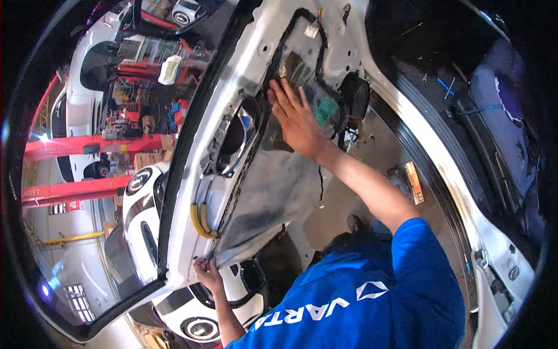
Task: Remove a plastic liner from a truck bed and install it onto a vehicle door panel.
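Observation:
A white car door [180, 244] stands with its inner side bare. Over its opening lies a clear plastic sheet [279, 174], edged along the top and left by a black sealant line. My right hand [293, 116] is laid on the upper part of this sheet, fingers stretched out. Down at the door's lower left corner, my left hand [209, 276] has its fingers closed at the sheet's corner; the fingertips partly hide the grip. Between the hands are a chrome door handle [246, 131] and two cables in a yellow foam sleeve [202, 220].
A black speaker [354, 96] sits beside the sheet, and a white connector [312, 29] hangs near the top. The car's door sill [430, 122] curves along the right. An orange box [414, 182] lies on the floor. Beyond the door are white cars and a red lift [75, 189].

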`<control>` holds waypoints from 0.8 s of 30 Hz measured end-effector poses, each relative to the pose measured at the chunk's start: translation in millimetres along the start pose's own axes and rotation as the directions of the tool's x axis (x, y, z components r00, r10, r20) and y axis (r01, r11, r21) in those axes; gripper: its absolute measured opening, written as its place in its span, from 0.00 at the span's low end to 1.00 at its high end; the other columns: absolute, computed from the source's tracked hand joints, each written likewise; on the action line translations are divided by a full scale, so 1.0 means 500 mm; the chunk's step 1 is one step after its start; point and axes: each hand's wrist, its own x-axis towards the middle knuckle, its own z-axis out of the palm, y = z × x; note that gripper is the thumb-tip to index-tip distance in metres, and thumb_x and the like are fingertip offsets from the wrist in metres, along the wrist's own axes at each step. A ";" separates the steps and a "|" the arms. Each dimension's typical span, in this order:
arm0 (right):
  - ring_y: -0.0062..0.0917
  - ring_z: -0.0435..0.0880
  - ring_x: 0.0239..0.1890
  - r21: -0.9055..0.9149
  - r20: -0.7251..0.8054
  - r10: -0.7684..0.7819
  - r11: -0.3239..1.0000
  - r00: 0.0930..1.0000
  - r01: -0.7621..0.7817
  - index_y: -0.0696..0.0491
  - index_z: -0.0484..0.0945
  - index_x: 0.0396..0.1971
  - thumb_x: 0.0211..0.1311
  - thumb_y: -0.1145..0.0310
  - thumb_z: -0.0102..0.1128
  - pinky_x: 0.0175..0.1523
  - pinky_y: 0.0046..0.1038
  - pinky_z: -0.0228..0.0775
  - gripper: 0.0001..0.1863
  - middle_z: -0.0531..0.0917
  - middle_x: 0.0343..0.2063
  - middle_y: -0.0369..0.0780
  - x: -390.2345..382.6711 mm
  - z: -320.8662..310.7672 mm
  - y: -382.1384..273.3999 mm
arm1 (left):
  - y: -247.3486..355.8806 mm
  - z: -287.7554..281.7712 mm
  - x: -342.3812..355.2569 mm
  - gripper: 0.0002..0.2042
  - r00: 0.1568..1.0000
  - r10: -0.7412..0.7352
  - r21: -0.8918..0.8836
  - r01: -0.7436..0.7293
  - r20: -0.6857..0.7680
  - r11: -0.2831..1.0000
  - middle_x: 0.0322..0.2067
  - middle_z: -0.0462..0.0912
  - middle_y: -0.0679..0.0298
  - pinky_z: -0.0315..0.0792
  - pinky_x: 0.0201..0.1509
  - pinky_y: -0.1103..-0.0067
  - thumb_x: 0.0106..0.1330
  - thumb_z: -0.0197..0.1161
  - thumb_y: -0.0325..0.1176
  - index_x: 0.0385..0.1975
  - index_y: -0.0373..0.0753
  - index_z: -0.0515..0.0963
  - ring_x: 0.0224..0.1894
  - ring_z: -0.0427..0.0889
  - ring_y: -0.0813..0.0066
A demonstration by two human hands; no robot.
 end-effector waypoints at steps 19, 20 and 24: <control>0.53 0.49 0.70 0.326 -0.186 0.212 0.935 0.960 -0.143 0.65 0.48 0.67 0.64 0.73 0.48 0.71 0.42 0.46 0.34 0.46 0.70 0.55 -0.228 0.175 -0.440 | -0.036 -0.023 -0.020 0.08 0.985 0.054 -0.315 0.000 0.163 0.949 0.29 0.81 0.64 0.72 0.37 0.82 0.60 0.61 0.21 0.39 0.34 0.80 0.29 0.77 0.81; 0.53 0.49 0.70 0.265 -0.180 0.212 0.951 0.961 -0.160 0.65 0.48 0.67 0.64 0.73 0.47 0.71 0.43 0.46 0.33 0.46 0.70 0.55 -0.230 0.171 -0.450 | -0.041 -0.023 -0.026 0.09 0.985 0.049 -0.359 0.014 0.165 0.933 0.31 0.81 0.62 0.72 0.36 0.81 0.59 0.61 0.22 0.39 0.35 0.80 0.28 0.78 0.77; 0.53 0.48 0.70 0.135 -0.187 0.191 0.976 0.964 -0.168 0.66 0.48 0.66 0.63 0.77 0.46 0.71 0.42 0.45 0.33 0.47 0.69 0.56 -0.224 0.164 -0.495 | -0.071 -0.007 -0.032 0.10 0.980 0.112 -0.368 -0.043 0.167 0.929 0.32 0.81 0.59 0.71 0.36 0.80 0.57 0.61 0.22 0.39 0.35 0.80 0.29 0.78 0.74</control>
